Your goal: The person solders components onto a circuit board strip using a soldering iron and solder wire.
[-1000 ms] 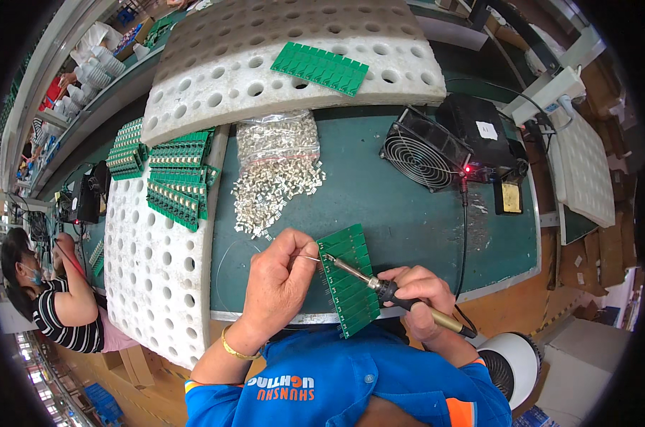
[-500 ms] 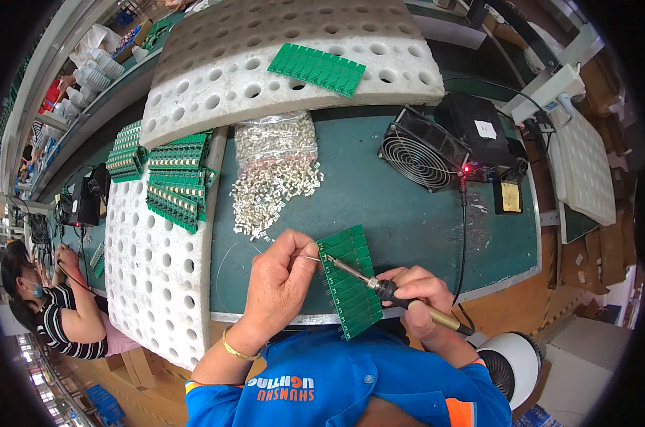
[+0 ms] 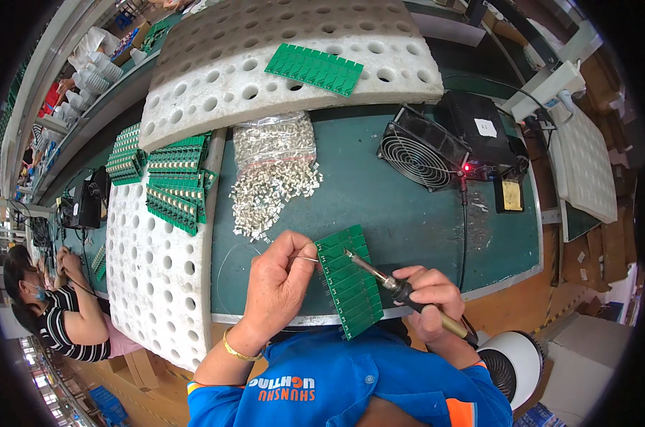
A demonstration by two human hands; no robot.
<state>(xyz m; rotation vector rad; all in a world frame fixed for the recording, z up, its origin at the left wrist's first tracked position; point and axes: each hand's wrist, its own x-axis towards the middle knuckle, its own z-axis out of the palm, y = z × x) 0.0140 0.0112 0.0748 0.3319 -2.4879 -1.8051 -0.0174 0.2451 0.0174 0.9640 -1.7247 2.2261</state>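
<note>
My left hand [image 3: 278,281] is closed in a pinch on a thin solder wire [image 3: 308,259], whose end points at the left edge of a green circuit board panel [image 3: 352,288]. The panel stands at a slant near the table's front edge, with a row of small solder points and pins along its left side. My right hand [image 3: 435,297] grips a soldering iron [image 3: 402,292] by its handle. The iron's metal tip is over the panel's upper part, to the right of the wire end and apart from it. What supports the panel underneath is hidden.
An open bag of small white connectors [image 3: 272,185] spills onto the green table. White foam blocks [image 3: 162,263] hold finished-looking boards [image 3: 176,174]; another bare panel [image 3: 314,69] lies behind. A fan [image 3: 422,153] and black soldering station [image 3: 479,132] stand right. A co-worker [image 3: 66,306] sits left.
My right hand has drawn the soldering iron rightward, so its tip has left the panel's left edge. My left hand and the wire have barely moved.
</note>
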